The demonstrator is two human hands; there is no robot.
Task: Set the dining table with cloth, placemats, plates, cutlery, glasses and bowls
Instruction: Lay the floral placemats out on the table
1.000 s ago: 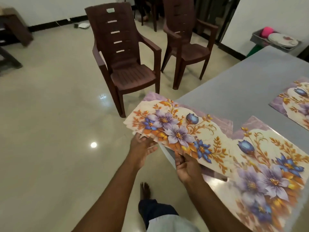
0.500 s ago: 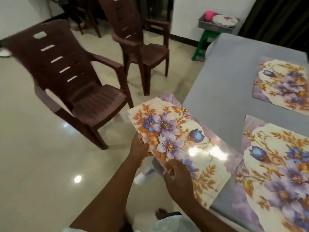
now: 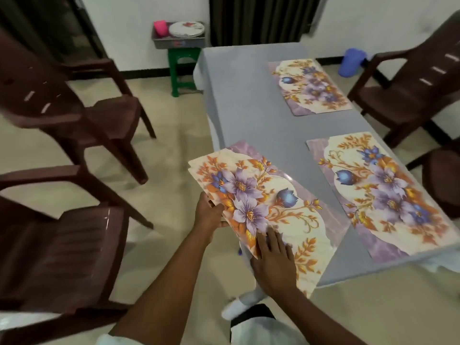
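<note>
A grey cloth (image 3: 249,100) covers the dining table. Two floral placemats lie on its right side, one far (image 3: 310,85) and one near (image 3: 383,195). A small stack of the same floral placemats (image 3: 258,195) hangs over the table's near left corner. My left hand (image 3: 209,212) grips the stack's left edge, thumb on top. My right hand (image 3: 271,260) lies flat on the top mat near its front edge, fingers straight. How many mats are in the stack is hidden.
Brown plastic chairs stand left (image 3: 74,115), near left (image 3: 57,240) and right (image 3: 408,90) of the table. A grey tray (image 3: 178,42) with plates (image 3: 186,28) and a pink cup (image 3: 160,27) sits on a green stool (image 3: 183,68) beyond the table. A blue container (image 3: 351,62) stands at the back right.
My view has swung right along the table. The placemat stack has moved over the near left corner, and my right hand has gone from holding its edge to lying flat on top.
</note>
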